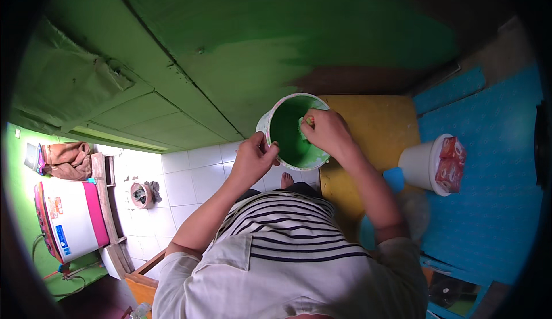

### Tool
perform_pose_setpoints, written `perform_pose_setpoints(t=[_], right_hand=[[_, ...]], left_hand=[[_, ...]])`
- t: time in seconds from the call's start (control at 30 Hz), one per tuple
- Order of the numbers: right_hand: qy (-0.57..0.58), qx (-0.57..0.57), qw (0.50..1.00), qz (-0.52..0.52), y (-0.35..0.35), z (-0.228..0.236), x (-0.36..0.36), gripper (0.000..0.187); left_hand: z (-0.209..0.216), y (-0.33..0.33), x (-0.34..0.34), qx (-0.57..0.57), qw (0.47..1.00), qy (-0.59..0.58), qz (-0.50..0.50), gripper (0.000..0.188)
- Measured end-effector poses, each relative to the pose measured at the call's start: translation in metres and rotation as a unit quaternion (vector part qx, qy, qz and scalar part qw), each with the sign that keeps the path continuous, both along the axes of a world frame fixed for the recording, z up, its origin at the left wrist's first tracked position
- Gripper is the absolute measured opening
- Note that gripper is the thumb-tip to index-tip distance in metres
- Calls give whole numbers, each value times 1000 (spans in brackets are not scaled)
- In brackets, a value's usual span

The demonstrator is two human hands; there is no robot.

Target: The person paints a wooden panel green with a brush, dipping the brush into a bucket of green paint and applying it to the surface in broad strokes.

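Observation:
My left hand (pixel 253 159) grips the near rim of a white bucket (pixel 264 126) whose inside is coated with green paint. The bucket is tilted toward me in front of my chest. My right hand (pixel 326 131) reaches into the bucket's mouth from the right, fingers curled around a small yellowish piece, perhaps a sponge (pixel 309 120), pressed against the green inner wall. What exactly the piece is stays partly hidden by the fingers. Ahead stands a wooden door (pixel 241 49), painted green in part, with a bare brown patch (pixel 356 80) to the right.
A second white bucket (pixel 422 164) with red packets on top stands at the right on a blue surface (pixel 489 164). A yellow panel (pixel 379 123) lies beyond my right arm. White floor tiles (pixel 184 181), a pink and white machine (pixel 72 218) and a wooden bench (pixel 103 192) are at the left.

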State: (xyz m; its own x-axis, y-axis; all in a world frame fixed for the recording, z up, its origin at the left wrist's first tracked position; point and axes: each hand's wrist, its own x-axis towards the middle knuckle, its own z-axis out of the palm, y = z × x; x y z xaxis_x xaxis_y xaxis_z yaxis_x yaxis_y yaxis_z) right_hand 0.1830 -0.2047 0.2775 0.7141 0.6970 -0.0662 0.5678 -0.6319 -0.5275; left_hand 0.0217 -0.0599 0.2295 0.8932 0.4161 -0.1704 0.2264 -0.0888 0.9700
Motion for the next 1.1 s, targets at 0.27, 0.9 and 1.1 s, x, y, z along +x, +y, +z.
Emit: perform_pose_setpoints(t=[0.27, 0.9, 1.1], right_hand=[[-11, -73, 997, -10, 51, -40, -1, 23], [-10, 88, 991, 104, 53, -8, -17, 22], [218, 174, 958, -62, 31, 1, -12, 24]], left_hand=[[14, 30, -11, 46, 999, 6, -9, 32], [33, 58, -23, 27, 999, 28, -6, 33], [17, 55, -27, -3, 1000, -3, 12, 33]])
